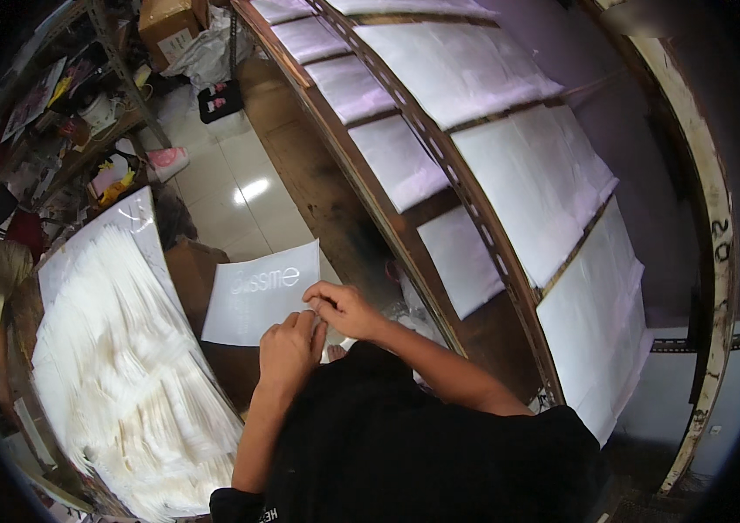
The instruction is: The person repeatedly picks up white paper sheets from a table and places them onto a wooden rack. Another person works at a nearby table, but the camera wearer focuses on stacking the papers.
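Note:
A translucent, whitish sheet with pale lettering is held out in front of my body, tilted slightly. My left hand is closed at its near right corner, with the fingers bent. Close beside it, my right hand pinches the sheet's right edge with curled fingers. The two hands nearly touch, and the fingertips are partly hidden. To the left of the sheet lies a big fanned heap of thin white sheets on a board.
On the right stands a long rack with a perforated metal rail, bearing large white sheets and smaller ones. Cluttered shelves and a cardboard box are at the far left. Another person's arm shows at the left edge.

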